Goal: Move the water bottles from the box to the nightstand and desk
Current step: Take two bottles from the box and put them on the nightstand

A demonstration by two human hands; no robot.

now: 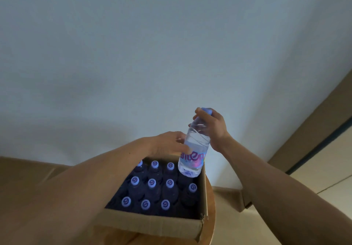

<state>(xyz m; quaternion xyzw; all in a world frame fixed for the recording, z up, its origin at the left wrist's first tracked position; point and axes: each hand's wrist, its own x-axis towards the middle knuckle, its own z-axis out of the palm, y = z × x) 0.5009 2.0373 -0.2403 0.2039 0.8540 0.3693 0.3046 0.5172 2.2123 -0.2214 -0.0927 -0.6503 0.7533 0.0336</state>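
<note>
Water bottle number one is up in the air, just above the far right corner of the box, at about 1 o'clock from the middle of the box. It tips a little, with its cap at the top. The right hand holds it near the cap, and the fingers curl around the neck and pinch it. The left hand touches the side of the bottle at about 9 o'clock. Its fingers look loosely bent against the plastic, but I cannot tell if they grip it.

The box is open and sits on a round wooden tabletop. Inside it stand many more bottles in rows, with pale caps showing. There is a dark gap in the far right corner, where no cap shows.

I think the job has only just begun. One bottle is out of the box but not put down yet. About eleven caps are left in the box. The nightstand and desk are not in view, so I cannot tell if any bottles are there.
</note>
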